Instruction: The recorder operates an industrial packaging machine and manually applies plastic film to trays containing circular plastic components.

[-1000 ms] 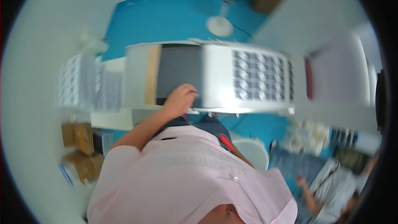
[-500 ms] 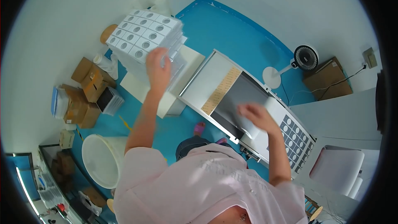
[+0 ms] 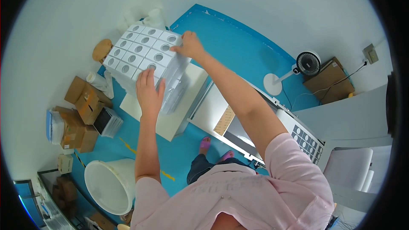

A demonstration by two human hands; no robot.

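Note:
A tall stack of white trays (image 3: 138,49) stands on a white stand; its top shows a grid of white squares with grey round centres. Clear plastic edges stick out down its near side. My left hand (image 3: 149,91) lies at the stack's near corner, fingers stretched onto the top and the thumb apart. At the right corner, my right hand (image 3: 191,46) has its thumb on the top tray and its fingers curled over the outer edge. Farther right, partly behind my right arm, is a long machine bed (image 3: 211,108) with a similar dark-and-white grid sheet (image 3: 307,141) at its far right end.
The white stand (image 3: 170,130) supports the stack. A wooden ruler-like strip (image 3: 224,120) crosses the machine bed. A white fan (image 3: 307,63) stands at the right back. Cardboard boxes (image 3: 87,106) sit at the left, and a large white bin (image 3: 108,187) is at the lower left.
My right hand has swung from above the machine bed across to the stack's right corner. My left hand has lowered onto the near corner. The view has shifted slightly.

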